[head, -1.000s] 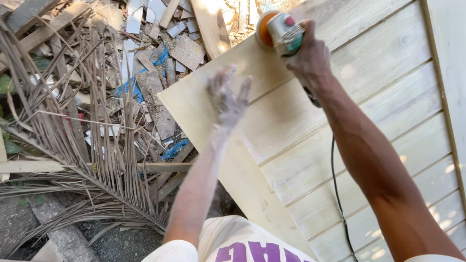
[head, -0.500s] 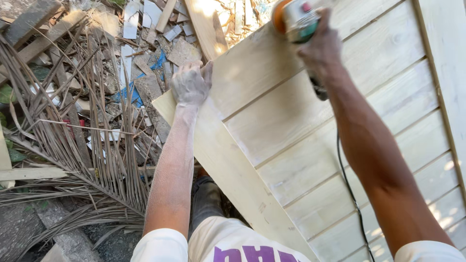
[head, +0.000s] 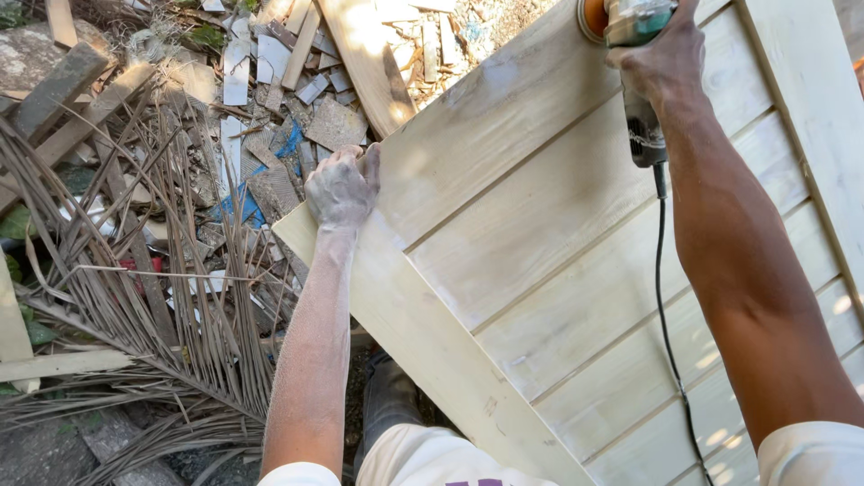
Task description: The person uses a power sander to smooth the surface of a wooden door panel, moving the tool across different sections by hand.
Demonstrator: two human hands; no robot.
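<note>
Upper right, the right hand point(head: 661, 67) is gripping a green corded sander point(head: 634, 27); the dust-whitened left hand point(head: 340, 189) is clutching the pale planked wooden panel point(head: 540, 234) at its edge.

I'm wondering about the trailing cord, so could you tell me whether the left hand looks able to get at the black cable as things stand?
Probably yes, though not at once: the left hand is gripping the panel edge, while the black cable hangs across bare boards beside the right forearm, with nothing lying between them.
</note>
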